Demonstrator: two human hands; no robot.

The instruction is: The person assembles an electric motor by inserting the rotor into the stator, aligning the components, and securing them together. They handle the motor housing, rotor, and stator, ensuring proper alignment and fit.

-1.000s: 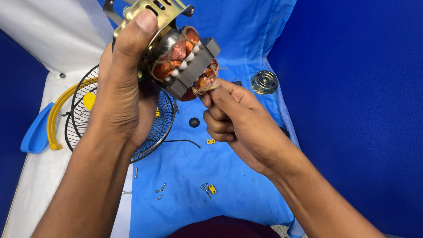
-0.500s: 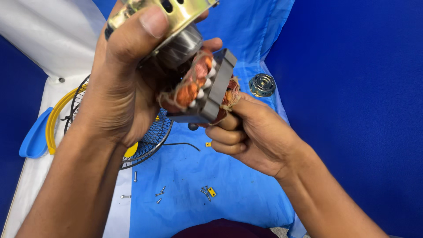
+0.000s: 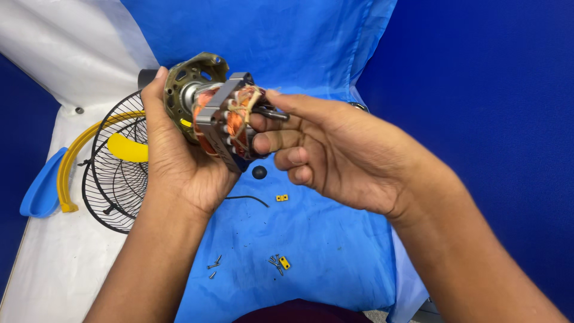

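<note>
Your left hand (image 3: 179,161) cradles the fan motor (image 3: 218,110) clenched from behind, windings turned up for view — your right hand (image 3: 341,155) pinches its shaft end (image 3: 272,113), steadying it.

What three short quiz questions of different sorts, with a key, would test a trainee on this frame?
1. True or false: the left hand cradles the fan motor from below.
2. Which lies nearest the wire fan guard? A) blue blade B) yellow ring C) screws
3. Fill in: the right hand pinches the motor's ___ end.

Key:
1. True.
2. B, the yellow ring lies against the guard; the blue blade lies beyond it, and the screws rest on the blue cloth.
3. Copper-winding.
</note>
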